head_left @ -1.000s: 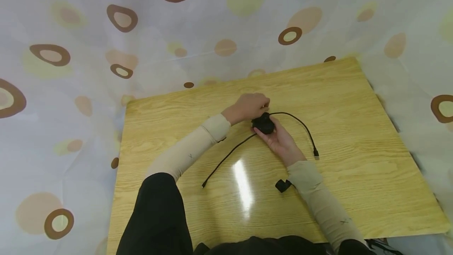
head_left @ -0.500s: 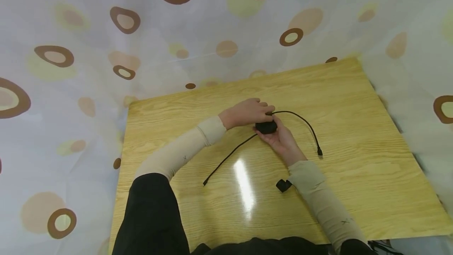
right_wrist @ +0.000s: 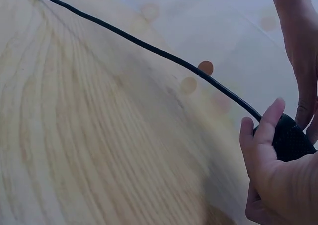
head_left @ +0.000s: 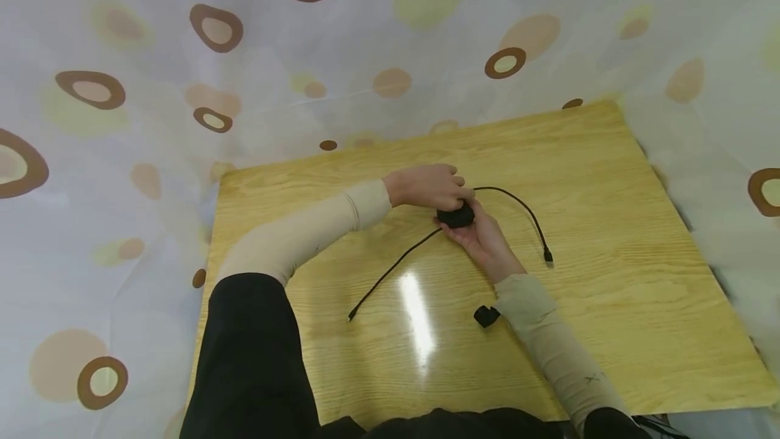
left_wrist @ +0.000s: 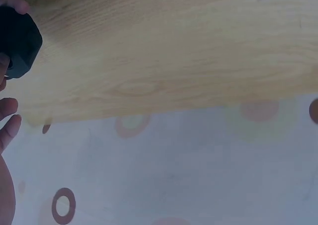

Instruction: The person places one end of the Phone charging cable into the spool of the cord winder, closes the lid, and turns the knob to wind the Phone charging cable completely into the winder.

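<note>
A small black rounded case with a black cable coming out on both sides is held above the wooden table. My right hand grips it from below, fingers and thumb curled round its sides. From above, my left hand bends its fingers down to the case's far upper side and pinches there. In the left wrist view the case shows at the left edge with fingertips against it. The right wrist view shows one cable end stretching away to a small plug. What lies under the left fingertips is hidden.
The wooden table carries a bright light reflection in front of the hands. A small black block sits beside the right cuff. Patterned cloth hangs behind and at both sides. Dark cables show by the table's lower right edge.
My left hand has come down from above the case, and its fingers now lie over the case's upper side. My right hand and the case have hardly moved.
</note>
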Tool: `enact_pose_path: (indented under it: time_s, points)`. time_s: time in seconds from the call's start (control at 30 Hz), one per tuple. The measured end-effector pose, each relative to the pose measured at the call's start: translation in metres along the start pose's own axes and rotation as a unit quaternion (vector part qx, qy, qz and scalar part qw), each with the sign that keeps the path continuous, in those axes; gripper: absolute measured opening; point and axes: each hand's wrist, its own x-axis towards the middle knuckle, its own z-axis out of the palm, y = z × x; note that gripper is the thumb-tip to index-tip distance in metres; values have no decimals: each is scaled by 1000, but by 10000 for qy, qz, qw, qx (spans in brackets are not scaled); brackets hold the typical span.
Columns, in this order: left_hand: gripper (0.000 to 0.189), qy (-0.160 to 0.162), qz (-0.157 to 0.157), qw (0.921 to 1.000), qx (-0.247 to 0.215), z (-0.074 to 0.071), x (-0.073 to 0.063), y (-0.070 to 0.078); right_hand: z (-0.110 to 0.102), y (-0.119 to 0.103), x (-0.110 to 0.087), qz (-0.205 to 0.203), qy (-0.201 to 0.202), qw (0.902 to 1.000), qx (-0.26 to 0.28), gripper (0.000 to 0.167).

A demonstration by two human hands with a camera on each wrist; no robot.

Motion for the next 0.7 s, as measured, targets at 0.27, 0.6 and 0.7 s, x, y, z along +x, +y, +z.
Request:
enact_pose_path:
  time_s: [0.27,0.6,0.7]
  points:
    - [21,-331,21,9994,109,-9,1,-11,6,-8,4,-56,50,9984,-559,48]
    - [22,-494,67,9987,91,-21,-2,-21,17,-9,8,-173,-262,9994,146,56]
    - [22,-572,82,9983,39,-25,-3,-22,19,-9,8,-252,-327,9987,283,53]
